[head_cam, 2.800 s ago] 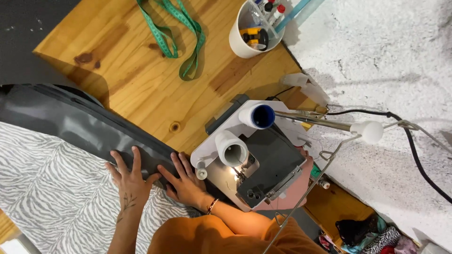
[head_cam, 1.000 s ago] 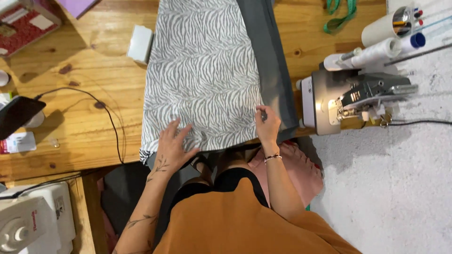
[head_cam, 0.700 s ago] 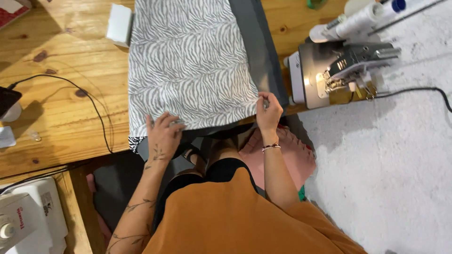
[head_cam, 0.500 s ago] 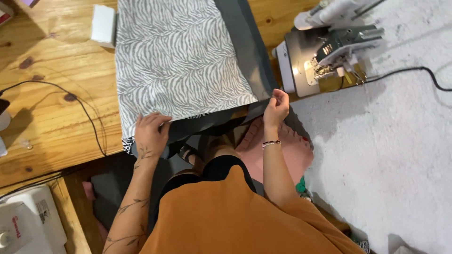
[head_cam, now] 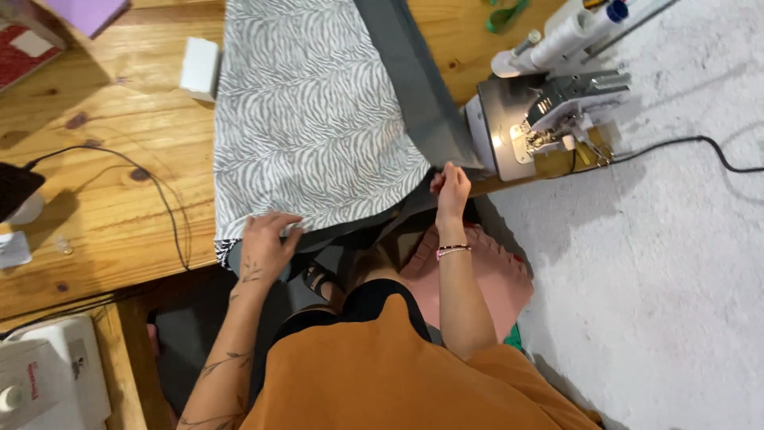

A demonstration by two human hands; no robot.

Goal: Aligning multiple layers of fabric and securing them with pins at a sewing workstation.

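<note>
A zebra-print fabric point(head_cam: 310, 135) with a dark grey fabric point(head_cam: 418, 87) along its right side lies across the wooden table point(head_cam: 103, 175). My left hand point(head_cam: 267, 243) pinches the near edge of the zebra-print fabric at the table's front edge. My right hand point(head_cam: 451, 187) grips the same near edge further right, where the grey strip ends, just beside the grey overlock sewing machine point(head_cam: 541, 119). The grey layer hangs down below the table edge between my hands.
A white box point(head_cam: 199, 68) sits left of the fabric. A black cable point(head_cam: 151, 191) runs over the table. A white sewing machine point(head_cam: 48, 382) stands at the lower left. White thread cones point(head_cam: 569, 32) rise behind the overlock machine. A green measuring tape point(head_cam: 505, 14) lies at the top.
Both hands have gone from lying flat on the fabric to gripping its near edge. The view has shifted, and the fabric edge now sits lifted at the table's front.
</note>
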